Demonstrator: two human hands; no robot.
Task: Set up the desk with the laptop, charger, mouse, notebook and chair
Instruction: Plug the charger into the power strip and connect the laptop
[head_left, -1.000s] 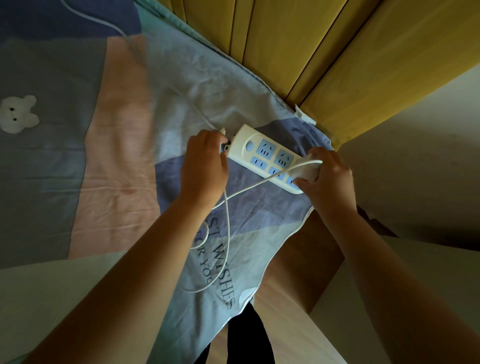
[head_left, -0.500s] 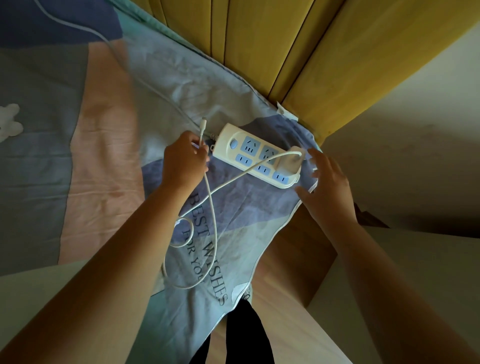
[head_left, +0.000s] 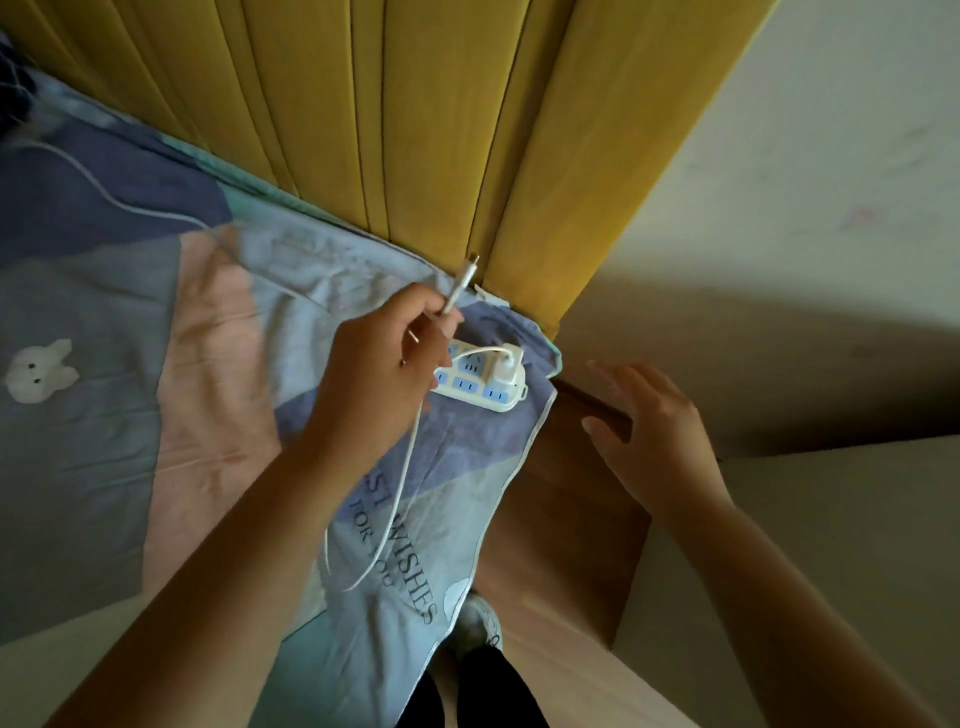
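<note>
Left hand: the left hand (head_left: 379, 374) pinches the thin white charger cable (head_left: 400, 499) just below its metal-tipped plug end (head_left: 460, 283), lifted above the bed.
Right hand: the right hand (head_left: 652, 431) is spread, holding nothing, over the wooden bedside ledge (head_left: 571, 499).
Charger: its white adapter block (head_left: 506, 366) is seated in the white power strip with blue sockets (head_left: 483, 387), which lies on the patchwork blue and pink bedsheet (head_left: 208, 364) close to the corner.
Risk: pulling the cable could likely drag the strip off the edge or unseat the adapter.
Room: the yellow padded headboard (head_left: 415, 130) and the wall crowd that corner; open bed lies to the left.
</note>
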